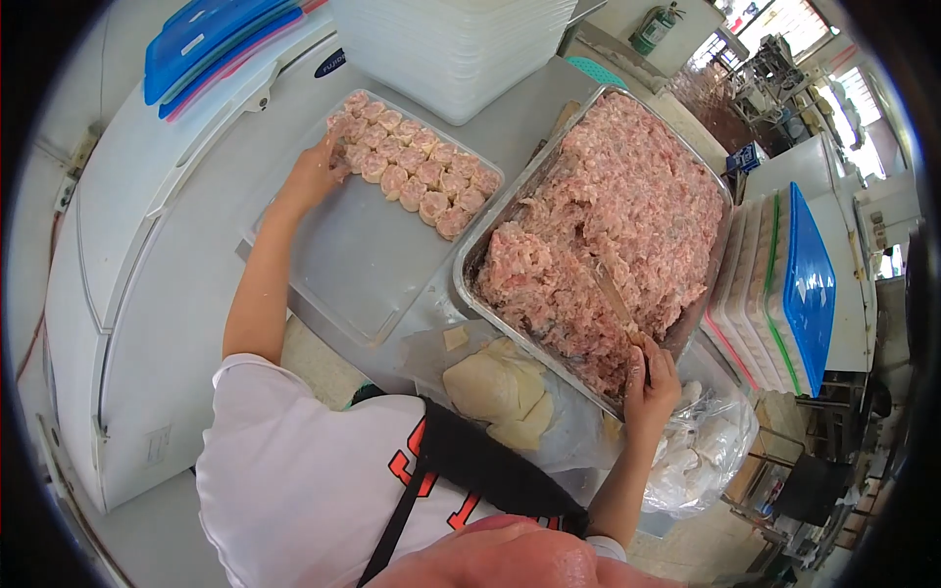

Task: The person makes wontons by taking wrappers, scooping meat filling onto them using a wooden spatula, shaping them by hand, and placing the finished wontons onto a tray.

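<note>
My left hand (316, 174) is at the left end of the dumpling rows, its fingers closed around a meat-topped dumpling at the edge. Several open-topped dumplings (412, 162) stand in close rows along the far side of a clear plastic container (368, 260). My right hand (652, 384) grips the dark handle of a flat-bladed spatula (614, 297), its blade lying in the ground meat (627, 196). That meat heaps up in a large metal tray (520, 338). Close to the tray's near edge, a stack of pale dough wrappers (495, 382) rests on plastic.
Stacked clear containers (451, 49) stand at the back. Filled containers with a blue lid (809, 289) are piled to the right. A plastic bag (701, 451) lies beside my right forearm. Coloured lids (211, 44) sit on a white freezer (127, 245) at left.
</note>
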Available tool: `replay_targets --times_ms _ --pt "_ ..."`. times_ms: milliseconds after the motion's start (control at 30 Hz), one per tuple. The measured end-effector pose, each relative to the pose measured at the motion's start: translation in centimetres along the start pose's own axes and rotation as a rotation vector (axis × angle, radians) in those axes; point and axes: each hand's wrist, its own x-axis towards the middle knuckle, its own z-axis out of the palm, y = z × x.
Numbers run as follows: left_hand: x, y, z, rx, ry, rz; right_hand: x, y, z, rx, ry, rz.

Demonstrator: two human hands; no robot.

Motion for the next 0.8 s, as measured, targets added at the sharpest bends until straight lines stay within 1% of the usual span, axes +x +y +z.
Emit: replay_targets --times_ms 33,133,233,333,433,533,567,600,633,667,700,733,767,800 --pt "0.0 0.4 0.2 -0.027 0.009 -0.031 0.0 -0.2 -0.1 0.01 -0.019 0.03" --pt "-1.0 1.6 0.3 -0.013 0.01 -0.002 0.1 0.0 0.0 -0.046 0.025 -0.1" --pt "-2.2 0.7 1.8 0.046 0.205 0.126 0.2 -0.2 -0.2 -0.065 -0.044 -0.065" --pt "-2.4 -2.5 2.6 0.035 0.307 0.189 0.0 0.9 -1.3 0.028 -0.11 -0.065" --pt "-2.8 -2.4 1.4 -0.016 0.346 0.149 0.8 0.3 -6.3 -0.134 -0.214 -0.144" --pt "-2.5 2.1 -0.7 0.074 0.686 0.385 2.0 -0.6 -11.2 -0.533 -0.392 -0.038" --pt "-3.0 4.1 -0.8 0.009 0.69 0.423 2.1 -0.7 -11.7 -0.753 -0.402 -0.086" --pt "-4.3 7.0 -0.6 -0.055 0.693 0.458 1.5 0.0 -11.1 -0.811 -0.409 -0.148" --pt "-5.9 9.9 0.2 -0.118 0.693 0.492 0.6 1.0 -9.5 -0.868 -0.418 -0.211" --pt "-7.9 12.5 1.3 -0.187 0.609 0.594 -0.1 1.2 -8.3 -0.924 -0.429 -0.275" --pt "-10.1 15.3 2.5 -0.256 0.524 0.696 -1.4 -0.5 -7.6 -0.916 -0.402 -0.306" --pt "-12.4 18.4 2.9 -0.279 0.314 0.841 -2.6 -2.4 -6.8 -0.91 -0.374 -0.341" --pt "-13.7 19.2 6.0 -0.393 0.182 1.0 -3.2 -3.2 -6.6 -0.93 -0.383 -0.363" --pt "-15.7 21.1 7.3 -0.36 0.058 1.134 -3.7 -3.8 -6.4 -0.948 -0.392 -0.381"
